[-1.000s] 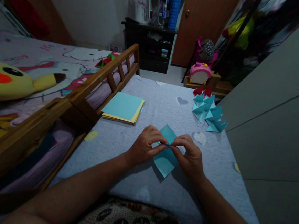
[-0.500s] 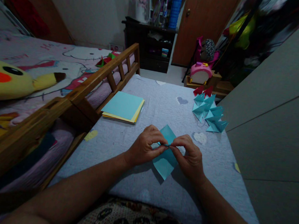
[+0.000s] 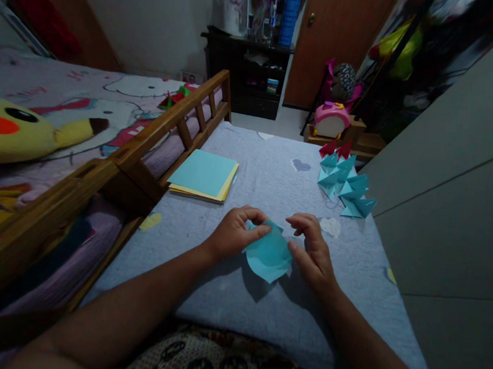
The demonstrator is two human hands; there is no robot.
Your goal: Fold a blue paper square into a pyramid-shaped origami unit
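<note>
A light-blue sheet of origami paper (image 3: 270, 257) is held a little above the bed, its lower part bowed and slightly blurred. My left hand (image 3: 240, 229) pinches its upper left edge between thumb and fingers. Just right of the sheet is my right hand (image 3: 312, 249), with thumb and fingers apart; the thumb tip is close to the paper's right edge, and I cannot tell whether it touches. To the left lies a stack of square paper (image 3: 205, 172), light blue on top with yellow beneath. Several folded blue paper pieces (image 3: 343, 183) sit at the far right.
A wooden bed rail (image 3: 161, 126) runs along the left. Red folded paper (image 3: 337, 149) lies behind the blue pieces. A pale cabinet (image 3: 454, 201) stands close on the right. Beyond the rail, a yellow plush toy (image 3: 15, 132) rests on another bed.
My right hand has let go of the paper and moved slightly right with its fingers apart. The sheet has shifted and bowed, still pinched by my left hand.
</note>
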